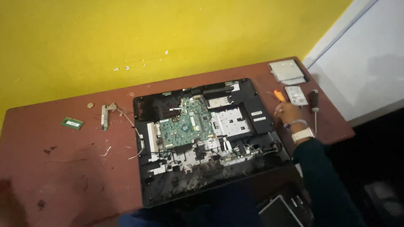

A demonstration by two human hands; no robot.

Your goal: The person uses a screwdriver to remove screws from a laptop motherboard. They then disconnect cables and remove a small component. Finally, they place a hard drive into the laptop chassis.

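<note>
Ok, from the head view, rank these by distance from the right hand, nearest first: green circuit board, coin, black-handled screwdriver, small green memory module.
From the right hand:
1. Black-handled screwdriver, just to its right.
2. Green circuit board, to the left inside the opened case.
3. Coin, far left near the wall.
4. Small green memory module, farthest left.

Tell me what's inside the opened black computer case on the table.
Inside the black case: a green circuit board, silver metal plates and loose cables. Whatever lies under the board is covered.

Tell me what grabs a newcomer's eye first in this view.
The opened all-in-one computer chassis fills the middle of the reddish-brown table, its green motherboard exposed at the centre. At its right edge the right hand closes on an orange-handled screwdriver, with a black-handled screwdriver lying beside it. Behind everything rises a bright yellow wall.
</note>
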